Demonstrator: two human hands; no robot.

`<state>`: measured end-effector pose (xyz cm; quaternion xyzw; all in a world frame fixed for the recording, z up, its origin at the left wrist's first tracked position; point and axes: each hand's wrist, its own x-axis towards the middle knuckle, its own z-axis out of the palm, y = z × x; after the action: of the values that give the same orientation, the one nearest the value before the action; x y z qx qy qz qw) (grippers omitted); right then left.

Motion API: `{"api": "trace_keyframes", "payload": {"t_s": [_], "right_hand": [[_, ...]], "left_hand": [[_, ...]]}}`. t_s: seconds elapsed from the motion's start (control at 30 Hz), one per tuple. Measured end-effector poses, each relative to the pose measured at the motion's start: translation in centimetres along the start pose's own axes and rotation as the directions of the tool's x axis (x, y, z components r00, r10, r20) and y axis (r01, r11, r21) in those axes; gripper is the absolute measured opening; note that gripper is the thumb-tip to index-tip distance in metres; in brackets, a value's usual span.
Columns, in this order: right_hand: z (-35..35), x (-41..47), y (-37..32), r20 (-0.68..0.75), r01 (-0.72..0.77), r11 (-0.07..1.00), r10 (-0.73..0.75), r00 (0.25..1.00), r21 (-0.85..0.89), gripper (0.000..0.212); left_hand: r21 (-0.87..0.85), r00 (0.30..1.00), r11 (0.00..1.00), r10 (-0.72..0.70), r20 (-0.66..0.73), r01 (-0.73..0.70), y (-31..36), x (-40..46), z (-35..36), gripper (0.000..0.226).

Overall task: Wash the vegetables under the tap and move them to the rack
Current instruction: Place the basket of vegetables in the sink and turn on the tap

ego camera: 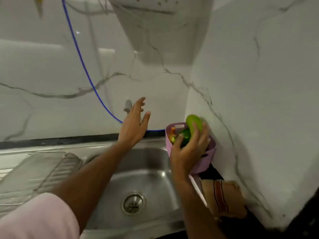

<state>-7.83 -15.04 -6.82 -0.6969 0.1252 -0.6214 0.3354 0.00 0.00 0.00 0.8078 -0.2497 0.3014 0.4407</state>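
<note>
My right hand (189,149) grips a light green vegetable (193,123) and lifts it above a purple basket (209,152) in the right corner by the wall. The basket holds a dark green vegetable (185,136) and something orange (172,131). With fingers spread and holding nothing, my left hand (134,125) reaches toward the tap (128,106) on the back wall. Under both hands lies the steel sink (143,178) with its drain (133,203). A clear rack (39,171) lies on the drainboard to the left of the sink.
A blue hose (77,49) curves down the marble wall to the counter behind the sink. A striped cloth (222,197) lies on the counter at the right, below the basket. A white appliance (160,31) hangs on the wall above.
</note>
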Motion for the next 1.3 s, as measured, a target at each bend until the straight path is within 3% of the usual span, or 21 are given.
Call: {"api": "trace_keyframes", "payload": {"t_s": [0.07, 0.2, 0.27, 0.37, 0.43, 0.53, 0.67, 0.83, 1.03, 1.2, 1.3], "right_hand": [[0.9, -1.8, 1.5, -0.038, -0.128, 0.989, 0.125, 0.991, -0.08, 0.068], [2.2, -3.2, 3.7, -0.114, -0.35, 0.936, 0.345, 0.932, -0.031, 0.092], [2.5, -2.9, 4.2, -0.136, -0.361, 0.932, 0.358, 0.924, -0.003, 0.096], [2.0, -3.6, 3.9, -0.072, -0.349, 0.937, 0.349, 0.934, 0.021, 0.094], [1.5, -3.8, 4.0, -0.032, -0.341, 0.939, 0.343, 0.939, 0.038, 0.094], [1.0, -3.4, 3.7, 0.011, -0.385, 0.915, 0.387, 0.922, 0.122, 0.097], [-0.3, -3.8, 2.6, 0.059, -0.497, 0.835, 0.498, 0.865, 0.235, 0.096], [-1.5, -3.8, 1.4, 0.043, -0.633, 0.738, 0.643, 0.765, 0.232, 0.06], [-1.5, -3.6, 1.1, 0.066, -0.582, 0.8, 0.579, 0.812, 0.147, 0.021], [-0.5, -4.4, 1.1, 0.185, -0.476, 0.873, 0.453, 0.872, 0.105, 0.013], [0.7, -5.3, 1.2, 0.347, -0.398, 0.917, 0.369, 0.862, 0.012, 0.014]], "left_hand": [[-0.039, 0.996, 0.997, -0.063, 0.063, 0.065, -1.7, 0.9, 1.9, 0.051], [-0.096, 0.937, 0.956, -0.245, 0.25, 0.276, -4.8, 2.2, 6.6, 0.052], [-0.152, 0.863, 0.896, -0.338, 0.375, 0.417, -5.5, 3.1, 8.7, 0.056], [-0.162, 0.691, 0.769, -0.433, 0.579, 0.618, -5.7, 4.2, 11.2, 0.066], [-0.18, 0.634, 0.713, -0.442, 0.635, 0.678, -5.7, 4.0, 12.3, 0.063], [-0.144, 0.675, 0.746, -0.479, 0.561, 0.65, -6.4, 3.4, 13.0, 0.034], [-0.075, 0.684, 0.758, -0.536, 0.494, 0.648, -6.3, 1.7, 10.6, 0.047], [-0.057, 0.635, 0.687, -0.632, 0.445, 0.724, -5.2, -0.7, 6.5, 0.033], [-0.069, 0.617, 0.656, -0.662, 0.426, 0.751, -5.4, -3.1, 3.0, 0.032], [-0.134, 0.63, 0.625, -0.705, 0.325, 0.769, -7.2, -6.1, 0.0, 0.031], [-0.209, 0.615, 0.579, -0.756, 0.224, 0.788, -8.9, -9.0, -1.8, 0.026]]}}
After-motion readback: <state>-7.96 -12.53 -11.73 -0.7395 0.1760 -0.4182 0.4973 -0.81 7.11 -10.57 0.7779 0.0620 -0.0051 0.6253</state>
